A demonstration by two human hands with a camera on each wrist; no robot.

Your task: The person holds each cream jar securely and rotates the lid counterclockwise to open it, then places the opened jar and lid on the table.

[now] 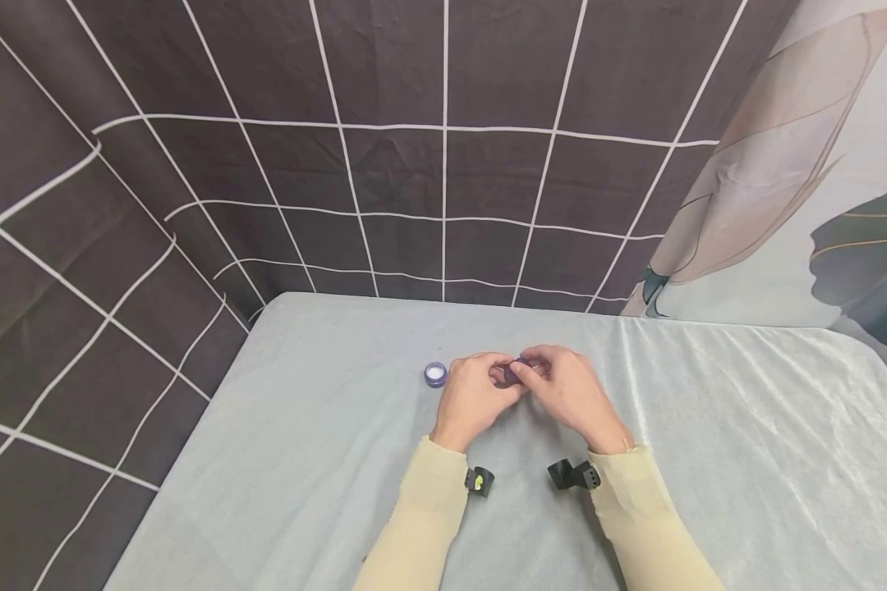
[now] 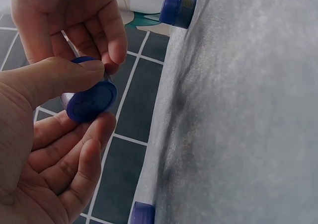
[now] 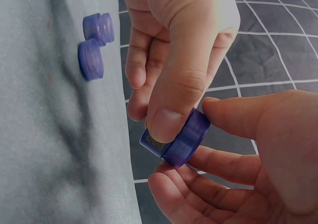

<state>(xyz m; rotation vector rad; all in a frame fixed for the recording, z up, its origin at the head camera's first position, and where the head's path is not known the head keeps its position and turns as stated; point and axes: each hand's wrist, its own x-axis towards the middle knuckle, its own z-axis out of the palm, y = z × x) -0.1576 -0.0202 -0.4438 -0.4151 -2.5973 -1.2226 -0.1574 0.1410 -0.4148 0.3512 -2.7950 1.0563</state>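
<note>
A small purple jar (image 3: pixel 156 142) with a gold label is between both hands in front of me. My left hand (image 1: pixel 475 398) pinches it, thumb across its side. The fingers of my right hand (image 1: pixel 571 394) grip the wider purple lid-like end (image 3: pixel 188 139), which meets the jar; whether it is screwed tight I cannot tell. A flat round purple end (image 2: pixel 92 102) faces the left wrist camera. On the cloth beside my left hand stands an open purple jar (image 1: pixel 435 374) with a white inside. In the head view my fingers cover much of the held jar.
A pale grey cloth (image 1: pixel 303 427) covers the table. Two purple pieces lie on it in the right wrist view: one with a narrower neck (image 3: pixel 99 28), one broad and round (image 3: pixel 91 60). A dark gridded curtain (image 1: pixel 384 172) hangs behind the table's far edge.
</note>
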